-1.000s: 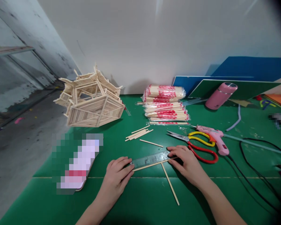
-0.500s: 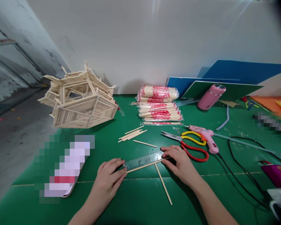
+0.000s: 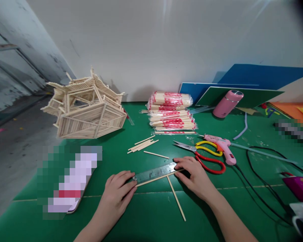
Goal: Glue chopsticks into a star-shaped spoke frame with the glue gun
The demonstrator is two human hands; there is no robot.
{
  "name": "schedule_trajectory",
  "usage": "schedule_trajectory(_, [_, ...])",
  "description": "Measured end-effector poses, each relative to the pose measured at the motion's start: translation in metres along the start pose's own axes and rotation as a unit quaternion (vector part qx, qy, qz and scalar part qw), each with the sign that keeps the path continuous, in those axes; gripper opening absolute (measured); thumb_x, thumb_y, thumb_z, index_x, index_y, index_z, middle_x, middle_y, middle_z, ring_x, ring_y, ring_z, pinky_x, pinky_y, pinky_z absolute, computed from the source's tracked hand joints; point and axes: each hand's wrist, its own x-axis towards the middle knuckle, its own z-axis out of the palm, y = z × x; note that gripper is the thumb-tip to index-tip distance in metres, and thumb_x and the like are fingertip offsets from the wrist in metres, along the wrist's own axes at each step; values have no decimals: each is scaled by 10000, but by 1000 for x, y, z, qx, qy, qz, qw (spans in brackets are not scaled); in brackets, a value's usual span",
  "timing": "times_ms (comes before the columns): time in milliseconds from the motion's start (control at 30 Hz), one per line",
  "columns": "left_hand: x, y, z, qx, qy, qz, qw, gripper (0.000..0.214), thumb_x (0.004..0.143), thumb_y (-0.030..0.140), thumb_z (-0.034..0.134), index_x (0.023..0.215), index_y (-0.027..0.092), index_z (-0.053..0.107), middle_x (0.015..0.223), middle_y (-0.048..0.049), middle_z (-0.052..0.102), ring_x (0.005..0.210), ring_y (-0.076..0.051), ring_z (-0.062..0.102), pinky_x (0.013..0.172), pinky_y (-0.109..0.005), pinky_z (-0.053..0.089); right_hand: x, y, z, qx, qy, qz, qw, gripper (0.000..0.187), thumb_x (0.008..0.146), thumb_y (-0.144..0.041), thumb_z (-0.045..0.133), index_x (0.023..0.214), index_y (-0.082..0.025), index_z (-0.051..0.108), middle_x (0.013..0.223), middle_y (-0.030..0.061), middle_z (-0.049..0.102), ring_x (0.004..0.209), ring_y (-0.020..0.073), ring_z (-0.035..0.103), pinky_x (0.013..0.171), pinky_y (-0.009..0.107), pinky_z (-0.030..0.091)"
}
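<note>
A clear ruler (image 3: 155,172) lies slantwise on the green table, its left end under the fingers of my left hand (image 3: 120,190). At its right end, the fingers of my right hand (image 3: 192,173) pinch the ruler and a thin wooden stick (image 3: 153,180) laid along its near edge. My left fingertips also touch that stick's left end. A second loose stick (image 3: 176,198) points toward me from just below the ruler. Beyond the ruler lie a single short stick (image 3: 156,154) and a small group of cut sticks (image 3: 142,145).
Scissors (image 3: 198,149) and a pink glue gun (image 3: 223,146) with a black cord lie right of my hands. Wrapped chopstick bundles (image 3: 173,114) are stacked behind. A wooden stick model (image 3: 91,111) stands back left, a phone (image 3: 74,181) nearer. A pink bottle (image 3: 228,104) leans against boards.
</note>
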Motion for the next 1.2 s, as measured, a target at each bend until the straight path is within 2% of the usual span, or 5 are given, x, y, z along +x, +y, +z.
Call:
schedule_trajectory(400, [1, 3, -2, 12, -25, -4, 1000, 252, 757, 221, 513, 1008, 229, 540, 1041, -67, 584, 973, -208, 514, 798, -386, 388, 0, 2, 0, -8, -4, 0, 1000, 212, 706, -186, 558, 912, -234, 571, 1064, 49, 588, 953, 215, 505, 785, 389, 409])
schedule_trajectory(600, [23, 27, -2, 4, -35, -1, 999, 210, 765, 226, 490, 959, 233, 572, 1018, -55, 586, 980, -220, 491, 821, -405, 350, 0, 0, 0, -10, -1, -1, 1000, 217, 713, -215, 556, 929, -236, 574, 1068, 59, 583, 962, 219, 510, 797, 398, 407])
schedule_trajectory(667, [33, 37, 1, -13, -51, -2, 999, 190, 768, 223, 481, 927, 234, 585, 1002, -51, 587, 973, -225, 490, 820, -417, 347, 0, 0, 0, -7, 4, -2, 1000, 218, 723, -221, 545, 939, -232, 573, 1066, 63, 583, 967, 217, 510, 808, 396, 403])
schedule_trajectory(800, [42, 47, 13, -39, -41, -4, 998, 179, 777, 202, 463, 894, 216, 597, 993, -72, 577, 963, -220, 491, 807, -401, 363, 0, 1, 0, -4, 12, -2, 1000, 208, 740, -236, 527, 942, -233, 577, 1048, 64, 593, 960, 217, 517, 804, 395, 409])
schedule_trajectory(1200, [39, 47, 21, -7, -40, 39, 998, 241, 799, 161, 410, 931, 233, 600, 992, -71, 586, 946, -221, 489, 788, -405, 353, -1, 1, 0, 5, 16, -2, 1000, 211, 729, -227, 538, 936, -233, 581, 1032, 66, 598, 951, 219, 516, 796, 396, 408])
